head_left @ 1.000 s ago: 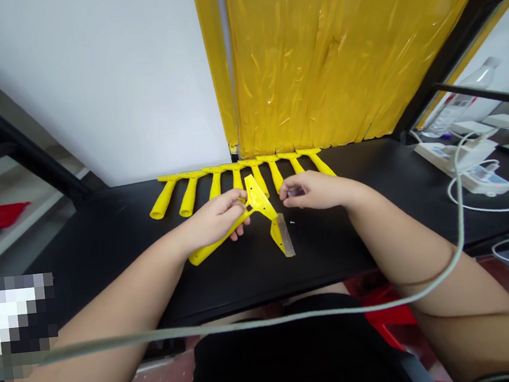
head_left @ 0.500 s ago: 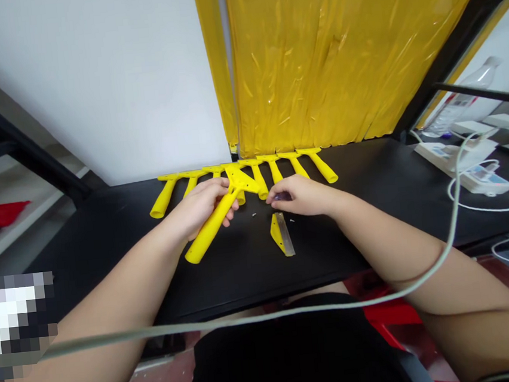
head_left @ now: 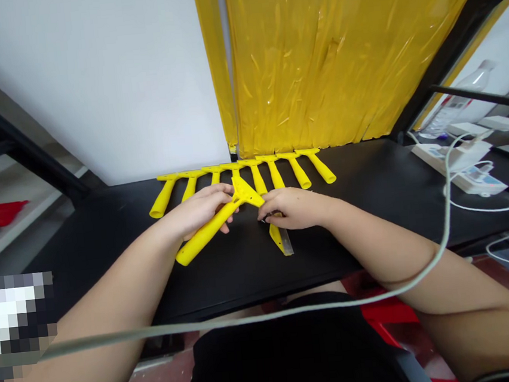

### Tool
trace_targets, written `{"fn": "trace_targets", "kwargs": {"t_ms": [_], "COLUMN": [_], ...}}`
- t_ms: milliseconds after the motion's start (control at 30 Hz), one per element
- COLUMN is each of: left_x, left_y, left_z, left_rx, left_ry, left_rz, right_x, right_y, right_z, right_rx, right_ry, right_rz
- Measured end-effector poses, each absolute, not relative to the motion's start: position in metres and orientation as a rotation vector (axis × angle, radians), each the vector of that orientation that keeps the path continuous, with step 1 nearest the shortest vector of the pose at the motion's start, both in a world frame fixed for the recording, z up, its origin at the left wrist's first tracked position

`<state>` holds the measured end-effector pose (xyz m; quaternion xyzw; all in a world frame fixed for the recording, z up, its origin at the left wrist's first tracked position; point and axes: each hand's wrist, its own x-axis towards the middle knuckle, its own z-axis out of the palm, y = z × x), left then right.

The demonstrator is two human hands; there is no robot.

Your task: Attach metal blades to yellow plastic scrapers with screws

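My left hand (head_left: 204,206) is closed around the neck of a yellow scraper handle (head_left: 205,235), whose wide triangular head points up and right. My right hand (head_left: 292,207) hovers by the lower corner of that head, its fingers curled on a small dark object I cannot make out. Partly under the right hand, a yellow clamping plate with a metal blade (head_left: 281,240) lies on the black table (head_left: 227,283). Behind both hands runs a row of several similar yellow scraper handles (head_left: 298,172), heads toward the wall.
A pale cable (head_left: 266,316) hangs across the view in front of my body and curves up to the right. White boxes with wires (head_left: 473,176) and a clear plastic bottle (head_left: 462,99) stand at the right. Yellow film (head_left: 314,59) covers the panel behind the table.
My right hand has moved left and down, now close to the scraper head and over the blade's upper end. The small screws seen on the table before are hidden. The held handle has tilted slightly flatter.
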<state>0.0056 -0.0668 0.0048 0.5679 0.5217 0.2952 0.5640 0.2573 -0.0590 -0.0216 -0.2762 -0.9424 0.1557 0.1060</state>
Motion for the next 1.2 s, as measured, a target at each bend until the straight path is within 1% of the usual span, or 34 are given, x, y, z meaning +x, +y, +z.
{"fn": "trace_targets", "kwargs": {"t_ms": [100,167,400,533,633,833,1033,1200], "left_x": [0.003,0.003,0.005,-0.002,-0.008,-0.009,-0.004,0.005], "left_y": [-0.068,-0.070,-0.078,-0.076,-0.076,-0.083,-0.085,-0.083], "left_z": [0.004,0.004,0.008,0.006,0.007,0.011,0.005,0.005], "left_rx": [1.358,1.357,1.448,1.608,1.875,2.273,2.368,2.450], "left_ry": [1.232,1.232,1.181,1.073,0.999,1.091,1.003,0.970], "left_rz": [0.639,0.605,0.479,0.392,0.311,0.071,0.080,-0.008], "right_x": [0.270,0.277,0.317,0.344,0.364,0.401,0.391,0.354], "right_y": [-0.062,-0.062,-0.057,-0.067,-0.080,-0.098,-0.117,-0.136], "right_z": [-0.014,-0.009,0.001,-0.015,-0.031,-0.053,-0.059,-0.053], "right_rx": [-0.746,-0.772,-1.097,-1.220,-1.272,-1.272,-1.322,-1.227], "right_ry": [-2.772,-2.745,-2.546,-2.564,-2.547,-2.468,-2.353,-2.433], "right_rz": [0.647,0.711,0.716,0.545,0.430,0.229,0.112,0.197]}}
